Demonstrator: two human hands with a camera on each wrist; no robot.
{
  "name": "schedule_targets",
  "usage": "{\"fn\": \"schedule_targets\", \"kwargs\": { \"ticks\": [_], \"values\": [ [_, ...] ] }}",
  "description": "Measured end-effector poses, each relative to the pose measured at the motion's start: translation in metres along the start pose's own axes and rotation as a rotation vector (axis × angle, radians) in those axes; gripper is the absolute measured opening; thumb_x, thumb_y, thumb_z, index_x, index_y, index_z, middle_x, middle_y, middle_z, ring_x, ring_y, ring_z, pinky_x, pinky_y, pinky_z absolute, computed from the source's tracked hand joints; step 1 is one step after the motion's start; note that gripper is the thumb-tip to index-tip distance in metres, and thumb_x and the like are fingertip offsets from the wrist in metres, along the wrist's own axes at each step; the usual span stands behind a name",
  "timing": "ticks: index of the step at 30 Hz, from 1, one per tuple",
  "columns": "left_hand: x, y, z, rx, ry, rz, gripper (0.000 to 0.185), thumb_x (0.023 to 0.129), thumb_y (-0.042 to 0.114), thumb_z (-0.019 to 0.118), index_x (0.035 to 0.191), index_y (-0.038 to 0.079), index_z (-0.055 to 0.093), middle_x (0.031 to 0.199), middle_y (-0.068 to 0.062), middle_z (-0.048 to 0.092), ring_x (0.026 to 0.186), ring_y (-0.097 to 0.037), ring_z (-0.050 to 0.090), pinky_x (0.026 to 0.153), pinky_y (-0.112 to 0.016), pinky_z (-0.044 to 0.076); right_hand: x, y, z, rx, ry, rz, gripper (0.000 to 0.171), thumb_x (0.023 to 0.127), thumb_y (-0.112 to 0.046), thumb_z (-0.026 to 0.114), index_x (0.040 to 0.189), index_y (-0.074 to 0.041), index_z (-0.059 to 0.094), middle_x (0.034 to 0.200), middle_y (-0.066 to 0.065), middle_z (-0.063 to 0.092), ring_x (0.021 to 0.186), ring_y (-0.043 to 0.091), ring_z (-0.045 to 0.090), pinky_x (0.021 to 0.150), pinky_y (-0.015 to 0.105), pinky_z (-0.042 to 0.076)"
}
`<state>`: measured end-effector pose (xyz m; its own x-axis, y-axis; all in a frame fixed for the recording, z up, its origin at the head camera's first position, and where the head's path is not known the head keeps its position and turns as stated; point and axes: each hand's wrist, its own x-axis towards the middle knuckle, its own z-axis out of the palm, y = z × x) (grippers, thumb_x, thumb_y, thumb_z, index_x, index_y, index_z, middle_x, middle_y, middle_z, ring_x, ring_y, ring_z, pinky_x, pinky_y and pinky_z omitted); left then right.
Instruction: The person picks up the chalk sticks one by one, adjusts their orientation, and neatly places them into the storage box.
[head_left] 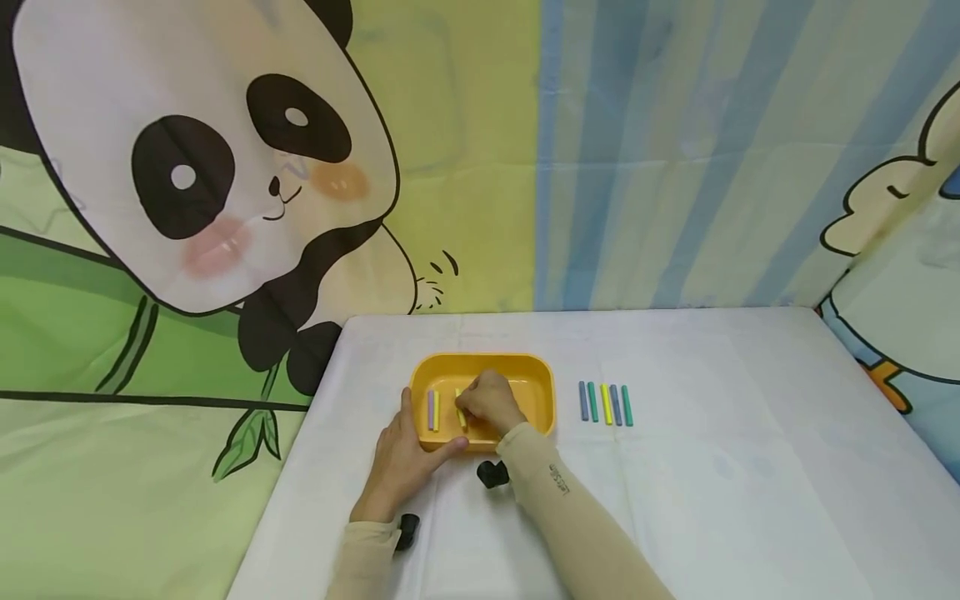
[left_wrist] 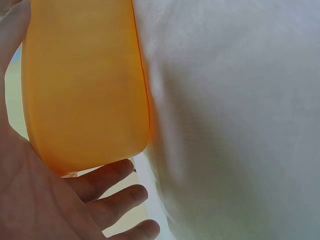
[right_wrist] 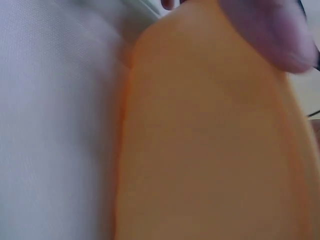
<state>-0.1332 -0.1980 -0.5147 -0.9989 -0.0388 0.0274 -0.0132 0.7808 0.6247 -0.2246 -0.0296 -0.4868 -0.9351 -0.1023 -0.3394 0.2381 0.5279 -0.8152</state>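
A yellow-orange tray [head_left: 536,392] stands on the white table. At its front left corner rests my left hand [head_left: 403,457], its thumb along the front rim and its fingers extended by the left side. The left wrist view shows those fingers [left_wrist: 117,205] spread beside the tray wall. Inside the tray, my right hand [head_left: 491,402] pinches a yellow chalk stick [head_left: 461,417], partly covered by the fingertips. A purple stick [head_left: 431,410] and another yellow stick [head_left: 437,411] lie side by side to its left. In the right wrist view the tray's outer wall [right_wrist: 200,130] hides the pinch.
Right of the tray, several sticks lie in a row on the tablecloth [head_left: 720,500]: a blue-grey stick [head_left: 583,401], a green stick [head_left: 593,402], a yellow stick [head_left: 606,404] and others. A printed panda curtain [head_left: 450,208] hangs behind the table.
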Motion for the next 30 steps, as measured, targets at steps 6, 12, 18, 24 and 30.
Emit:
{"fn": "schedule_targets", "kwargs": {
  "ticks": [6, 12, 18, 24, 30],
  "values": [
    [-0.001, 0.001, 0.003, 0.010, 0.008, -0.001, 0.141, 0.065, 0.091, 0.063, 0.164, 0.010, 0.002, 0.155, -0.023, 0.038, 0.135, -0.045, 0.042, 0.112, -0.057, 0.034, 0.003, -0.001, 0.007, -0.014, -0.009, 0.013, 0.020, 0.084, -0.009, 0.077, 0.068, 0.002, 0.073, 0.055, 0.008, 0.063, 0.045, 0.014, 0.054, 0.041, 0.020, 0.038],
    [-0.001, 0.002, 0.001, 0.004, 0.015, -0.001, 0.140, 0.067, 0.089, 0.065, 0.164, 0.010, 0.003, 0.153, -0.023, 0.040, 0.134, -0.044, 0.044, 0.112, -0.056, 0.034, 0.007, -0.005, 0.014, 0.000, -0.004, 0.003, 0.016, 0.083, -0.007, 0.078, 0.070, 0.001, 0.073, 0.063, 0.013, 0.069, 0.048, 0.016, 0.061, 0.041, 0.020, 0.044],
    [-0.002, 0.001, 0.002, 0.001, 0.012, 0.005, 0.138, 0.068, 0.088, 0.065, 0.164, 0.011, 0.001, 0.154, -0.023, 0.039, 0.135, -0.043, 0.043, 0.113, -0.056, 0.033, 0.008, -0.006, 0.021, 0.003, 0.010, 0.008, 0.014, 0.082, -0.006, 0.079, 0.071, 0.001, 0.073, 0.065, 0.015, 0.070, 0.053, 0.020, 0.067, 0.041, 0.020, 0.044],
    [-0.003, 0.001, 0.002, -0.015, 0.007, -0.006, 0.137, 0.070, 0.083, 0.070, 0.164, 0.012, 0.000, 0.157, -0.023, 0.036, 0.137, -0.044, 0.041, 0.114, -0.057, 0.032, 0.008, -0.007, 0.023, 0.032, -0.002, 0.006, 0.012, 0.083, -0.004, 0.078, 0.074, 0.004, 0.075, 0.070, 0.019, 0.072, 0.055, 0.023, 0.069, 0.042, 0.022, 0.047],
    [-0.001, 0.001, 0.003, -0.012, 0.018, 0.008, 0.139, 0.068, 0.087, 0.066, 0.164, 0.012, 0.001, 0.156, -0.022, 0.038, 0.136, -0.043, 0.043, 0.113, -0.056, 0.035, 0.010, -0.005, 0.024, 0.046, 0.017, 0.007, 0.011, 0.081, -0.002, 0.078, 0.074, 0.005, 0.075, 0.068, 0.018, 0.071, 0.053, 0.022, 0.069, 0.047, 0.026, 0.053]
  ]
}}
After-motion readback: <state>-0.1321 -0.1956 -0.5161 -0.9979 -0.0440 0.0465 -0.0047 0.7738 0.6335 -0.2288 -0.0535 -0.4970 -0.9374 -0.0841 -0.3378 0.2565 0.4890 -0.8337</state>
